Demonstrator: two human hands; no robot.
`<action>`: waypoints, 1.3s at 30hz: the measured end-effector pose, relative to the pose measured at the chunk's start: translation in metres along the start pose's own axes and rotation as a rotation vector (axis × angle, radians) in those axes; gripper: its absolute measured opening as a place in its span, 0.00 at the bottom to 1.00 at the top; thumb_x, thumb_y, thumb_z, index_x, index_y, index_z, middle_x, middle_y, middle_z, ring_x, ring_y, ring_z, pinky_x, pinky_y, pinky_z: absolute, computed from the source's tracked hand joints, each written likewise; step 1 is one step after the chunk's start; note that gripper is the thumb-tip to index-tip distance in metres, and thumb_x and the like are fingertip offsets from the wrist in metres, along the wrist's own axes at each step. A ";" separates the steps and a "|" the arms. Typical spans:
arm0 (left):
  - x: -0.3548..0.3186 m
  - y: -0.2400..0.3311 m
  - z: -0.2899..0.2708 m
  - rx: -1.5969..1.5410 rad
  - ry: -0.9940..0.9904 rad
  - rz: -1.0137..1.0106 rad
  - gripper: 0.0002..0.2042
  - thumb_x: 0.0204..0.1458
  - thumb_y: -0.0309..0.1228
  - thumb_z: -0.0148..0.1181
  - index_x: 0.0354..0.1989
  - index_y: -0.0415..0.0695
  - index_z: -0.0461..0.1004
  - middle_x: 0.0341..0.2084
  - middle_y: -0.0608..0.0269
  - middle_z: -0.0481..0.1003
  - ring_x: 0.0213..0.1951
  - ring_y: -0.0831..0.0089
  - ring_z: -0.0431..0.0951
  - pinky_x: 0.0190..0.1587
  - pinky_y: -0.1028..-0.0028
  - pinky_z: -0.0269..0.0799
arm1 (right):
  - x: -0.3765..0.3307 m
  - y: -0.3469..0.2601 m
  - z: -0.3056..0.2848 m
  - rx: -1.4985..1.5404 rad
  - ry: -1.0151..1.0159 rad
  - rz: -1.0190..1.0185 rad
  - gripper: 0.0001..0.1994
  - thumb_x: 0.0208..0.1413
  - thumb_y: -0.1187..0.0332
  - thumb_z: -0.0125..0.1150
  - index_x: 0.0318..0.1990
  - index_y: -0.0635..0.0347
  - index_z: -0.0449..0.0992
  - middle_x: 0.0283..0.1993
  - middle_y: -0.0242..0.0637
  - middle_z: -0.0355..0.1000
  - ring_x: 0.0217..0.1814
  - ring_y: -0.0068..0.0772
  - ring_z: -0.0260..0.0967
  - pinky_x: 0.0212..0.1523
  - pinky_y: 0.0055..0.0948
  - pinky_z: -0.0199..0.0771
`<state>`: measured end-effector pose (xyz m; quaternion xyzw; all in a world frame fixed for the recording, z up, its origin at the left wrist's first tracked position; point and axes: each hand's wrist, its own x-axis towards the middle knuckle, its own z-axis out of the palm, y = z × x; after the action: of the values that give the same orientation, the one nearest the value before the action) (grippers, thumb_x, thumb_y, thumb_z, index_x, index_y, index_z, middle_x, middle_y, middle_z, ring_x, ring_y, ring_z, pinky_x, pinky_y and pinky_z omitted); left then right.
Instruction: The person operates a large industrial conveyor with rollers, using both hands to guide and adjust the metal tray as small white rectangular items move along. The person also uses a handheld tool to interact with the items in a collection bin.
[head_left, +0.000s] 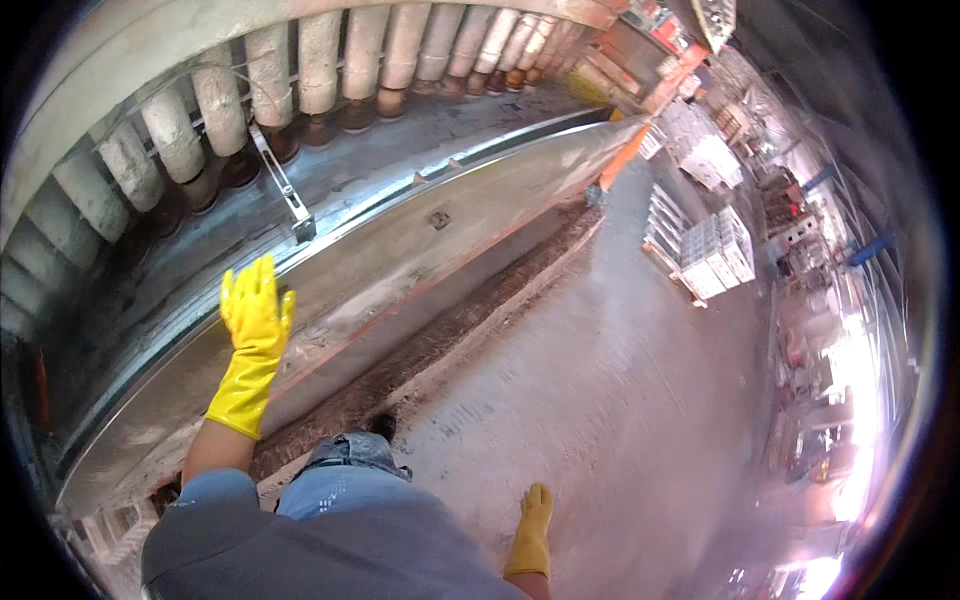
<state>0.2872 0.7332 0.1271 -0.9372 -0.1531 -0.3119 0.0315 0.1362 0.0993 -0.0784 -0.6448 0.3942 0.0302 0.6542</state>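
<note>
My left hand (256,312), in a shiny yellow rubber glove, reaches out over the upper edge of a long metal side panel (440,219). Its fingers are stretched and nothing is in them; whether they touch the edge I cannot tell. Just beyond the fingertips, a slotted metal bracket (283,185) slants down to that edge. On my right side, my right hand (533,527), in a duller yellow glove, hangs low over the floor. Its fingers point outward, holding nothing that I can see.
Behind the panel, a row of thick pale cylinders (318,62) curves along a dark wet bed (330,150). A shallow trench (450,340) follows the panel's foot. Pallets of stacked white blocks (717,252) stand on the grey floor (600,380) to the right. Clutter lines the far right.
</note>
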 end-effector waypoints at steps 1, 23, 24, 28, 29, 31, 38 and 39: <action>0.013 0.015 0.006 -0.022 -0.013 0.018 0.37 0.55 0.42 0.69 0.73 0.42 0.68 0.64 0.46 0.75 0.65 0.49 0.74 0.77 0.46 0.53 | -0.013 -0.041 0.039 -0.049 0.012 -0.096 0.29 0.68 0.60 0.66 0.72 0.60 0.69 0.75 0.47 0.65 0.78 0.45 0.61 0.75 0.41 0.64; 0.135 0.212 0.154 0.006 0.019 -0.056 0.39 0.51 0.40 0.73 0.73 0.42 0.68 0.68 0.39 0.70 0.70 0.39 0.67 0.77 0.42 0.49 | 0.205 -0.029 -0.034 -0.790 -0.283 0.205 0.17 0.67 0.56 0.60 0.54 0.58 0.77 0.45 0.44 0.75 0.49 0.42 0.75 0.47 0.48 0.73; 0.135 0.216 0.159 0.029 0.018 -0.072 0.39 0.51 0.40 0.72 0.73 0.42 0.67 0.68 0.40 0.70 0.70 0.39 0.66 0.78 0.42 0.49 | 0.228 -0.039 -0.041 -0.781 -0.287 0.195 0.17 0.67 0.56 0.60 0.54 0.57 0.77 0.44 0.43 0.75 0.48 0.42 0.76 0.46 0.49 0.73; 0.141 0.226 0.161 0.155 0.006 -0.134 0.41 0.52 0.40 0.72 0.75 0.42 0.64 0.70 0.40 0.68 0.72 0.41 0.64 0.79 0.44 0.46 | 0.331 -0.063 -0.071 -0.684 -0.305 0.177 0.15 0.67 0.55 0.58 0.51 0.54 0.78 0.39 0.39 0.74 0.44 0.40 0.76 0.41 0.49 0.73; 0.144 0.232 0.162 0.184 -0.008 -0.160 0.42 0.52 0.40 0.73 0.76 0.43 0.62 0.71 0.40 0.67 0.73 0.42 0.63 0.79 0.44 0.45 | 0.361 -0.064 -0.088 -0.646 -0.307 0.175 0.14 0.67 0.54 0.58 0.50 0.53 0.78 0.37 0.39 0.74 0.43 0.39 0.76 0.40 0.50 0.73; 0.141 0.234 0.175 0.223 0.000 -0.265 0.44 0.52 0.40 0.73 0.78 0.43 0.60 0.73 0.41 0.65 0.74 0.42 0.61 0.80 0.44 0.43 | 0.440 -0.072 -0.119 -0.437 -0.336 0.171 0.14 0.67 0.54 0.57 0.49 0.51 0.78 0.35 0.37 0.74 0.41 0.38 0.76 0.38 0.50 0.73; 0.181 0.304 0.219 0.272 -0.013 -0.325 0.49 0.52 0.42 0.75 0.80 0.42 0.54 0.77 0.40 0.57 0.78 0.41 0.54 0.81 0.45 0.39 | 0.556 -0.222 -0.067 -0.101 -0.054 0.102 0.17 0.67 0.60 0.67 0.58 0.55 0.76 0.48 0.31 0.75 0.46 0.31 0.75 0.39 0.38 0.75; 0.189 0.316 0.229 0.280 -0.010 -0.324 0.50 0.52 0.42 0.75 0.80 0.42 0.54 0.78 0.40 0.57 0.78 0.41 0.54 0.81 0.45 0.38 | 0.559 -0.239 -0.056 -0.069 -0.065 0.060 0.18 0.67 0.60 0.67 0.59 0.56 0.76 0.49 0.32 0.76 0.46 0.32 0.75 0.40 0.37 0.75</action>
<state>0.6592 0.5187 0.0675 -0.8884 -0.3436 -0.2838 0.1101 0.6248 -0.2510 -0.1850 -0.6535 0.3905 0.0841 0.6429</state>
